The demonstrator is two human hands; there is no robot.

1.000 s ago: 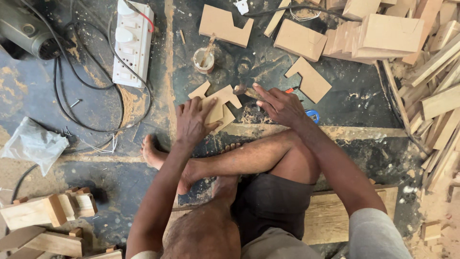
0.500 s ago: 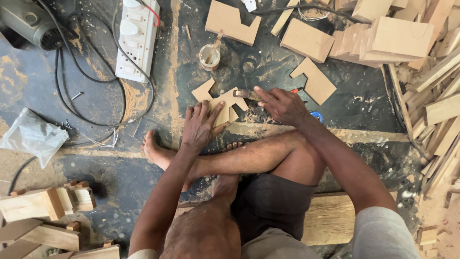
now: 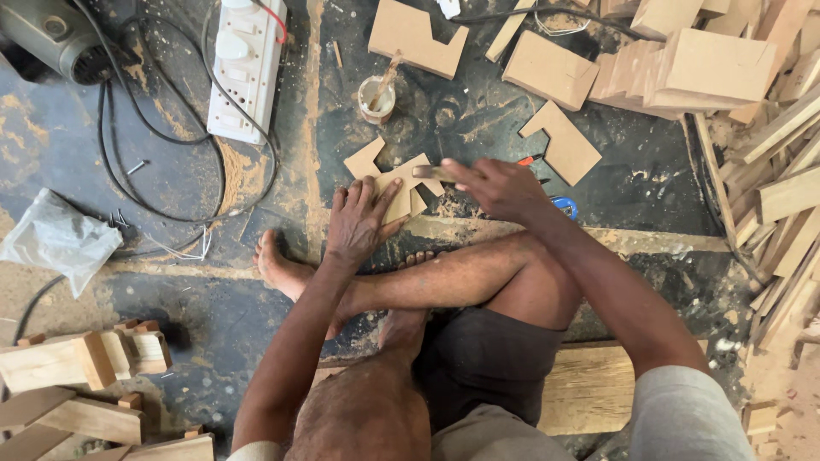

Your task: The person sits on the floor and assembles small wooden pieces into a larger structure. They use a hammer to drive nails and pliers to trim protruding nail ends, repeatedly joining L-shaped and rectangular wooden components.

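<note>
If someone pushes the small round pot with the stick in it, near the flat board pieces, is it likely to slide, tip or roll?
The small pot stands upright on the gritty floor, so it would probably drag rather than slide easily. The stick leans over its rim, which may make it tip toward that side. Being round, it would likely roll once tipped, and any contents might spill.

Left hand (image 3: 363, 218) flat on notched wooden piece (image 3: 401, 183), right hand (image 3: 500, 188) just beside, small tool (image 3: 431, 172) in fingers

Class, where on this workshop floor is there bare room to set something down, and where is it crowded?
Bare floor lies between the plastic bag and the foot. Another patch lies right of the notched board. The wood pile is crowded.
</note>
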